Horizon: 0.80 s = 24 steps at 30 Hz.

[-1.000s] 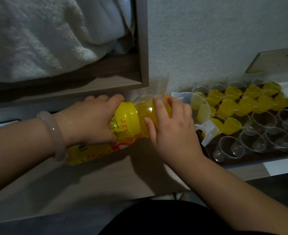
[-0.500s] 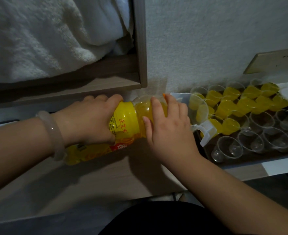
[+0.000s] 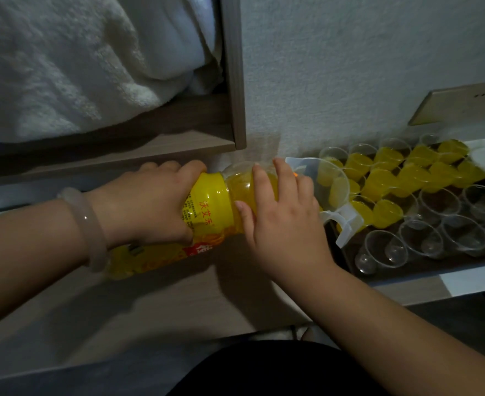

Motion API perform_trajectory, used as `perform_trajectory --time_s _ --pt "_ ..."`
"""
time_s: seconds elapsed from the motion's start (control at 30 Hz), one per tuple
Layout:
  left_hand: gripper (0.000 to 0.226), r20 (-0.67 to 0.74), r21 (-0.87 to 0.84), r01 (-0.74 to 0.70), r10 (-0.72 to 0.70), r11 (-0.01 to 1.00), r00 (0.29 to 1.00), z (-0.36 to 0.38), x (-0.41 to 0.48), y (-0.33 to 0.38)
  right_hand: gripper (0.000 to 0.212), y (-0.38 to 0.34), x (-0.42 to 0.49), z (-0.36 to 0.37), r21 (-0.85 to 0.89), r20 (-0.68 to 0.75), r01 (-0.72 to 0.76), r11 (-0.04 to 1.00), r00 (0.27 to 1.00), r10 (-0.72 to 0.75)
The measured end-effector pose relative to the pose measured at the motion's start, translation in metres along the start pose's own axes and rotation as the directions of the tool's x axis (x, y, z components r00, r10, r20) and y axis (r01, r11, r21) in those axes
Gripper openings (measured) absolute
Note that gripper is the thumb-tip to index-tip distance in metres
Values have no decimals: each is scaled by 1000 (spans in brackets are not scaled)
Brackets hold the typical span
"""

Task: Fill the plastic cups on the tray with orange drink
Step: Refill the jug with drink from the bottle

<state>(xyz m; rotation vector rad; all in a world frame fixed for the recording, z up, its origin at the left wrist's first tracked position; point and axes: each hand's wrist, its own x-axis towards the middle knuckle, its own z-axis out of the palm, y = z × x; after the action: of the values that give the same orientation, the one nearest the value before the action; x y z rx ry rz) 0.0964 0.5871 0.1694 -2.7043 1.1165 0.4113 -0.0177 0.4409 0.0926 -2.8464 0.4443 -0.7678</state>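
Nearest the camera, two bare forearms are reaching over the front edge of the bench (image 3: pixel 149 298); a pale bracelet (image 3: pixel 89 227) is sitting on the left wrist. The left hand (image 3: pixel 149 207) is gripping the bottle (image 3: pixel 209 215) round its labelled body, fingers (image 3: pixel 175 167) wrapping over the top. The right hand (image 3: pixel 281 224) is curling over the bottle's shoulder and neck, holding it there. The bottle is lying almost flat above the middle of the bench, mouth pointing right toward a clear jug (image 3: pixel 334 178) (the right hand is hiding the mouth, so whether drink is running cannot be told).

Handling, as judged: the bottle is looking well filled, hence heavy, with thin walls likely giving under a squeeze and a glossy, slippery label; body plus neck is the sound hold. The cups are looking light, thin and easily toppled, standing packed rim to rim, so they are better filled where they stand.

Count: one bottle, one jug, one tray (image 3: pixel 407 268) at the bench's right end. It is carrying roughly a dozen filled cups (image 3: pixel 412 175) toward its back edge and at least seven empty cups (image 3: pixel 421 238) toward its front; it is running out of view at the right, so no totals. Beyond, at the back left, a white towel (image 3: pixel 64 67) is lying on a shelf (image 3: pixel 178 144).
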Motion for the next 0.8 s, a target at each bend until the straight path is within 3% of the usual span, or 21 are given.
perform_trajectory --time_s 0.8 --pt "102 7 25 8 -8 1000 1000 -4 -1 2 54 1 1 -1 15 7 -2 1000 1000 2"
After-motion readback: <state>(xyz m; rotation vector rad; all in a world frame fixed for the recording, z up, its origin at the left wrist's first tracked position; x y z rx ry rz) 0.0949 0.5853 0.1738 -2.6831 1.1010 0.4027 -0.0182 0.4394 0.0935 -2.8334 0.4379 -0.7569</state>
